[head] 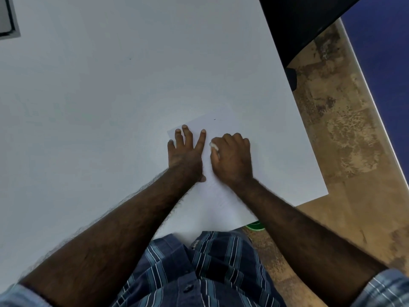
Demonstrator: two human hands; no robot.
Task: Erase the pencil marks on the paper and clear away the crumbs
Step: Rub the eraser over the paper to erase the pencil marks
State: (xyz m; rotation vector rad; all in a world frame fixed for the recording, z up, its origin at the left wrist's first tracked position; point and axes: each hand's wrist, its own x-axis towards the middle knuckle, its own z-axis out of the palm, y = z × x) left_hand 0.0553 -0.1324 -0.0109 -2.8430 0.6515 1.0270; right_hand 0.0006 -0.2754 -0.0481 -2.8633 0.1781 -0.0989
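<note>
Left hand (184, 151) flat, pinning paper (221, 196); right hand (232, 158) gripping eraser (213, 146).

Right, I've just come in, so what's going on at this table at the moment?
A person stands at a white table with a sheet of paper in front of them. The left hand lies flat on the paper, fingers spread, pinning it down. The right hand is curled round a small white eraser, pressing it to the sheet beside the left hand's fingers. A small dark fleck shows near the far edge. Pencil marks and crumbs are too faint to make out.
</note>
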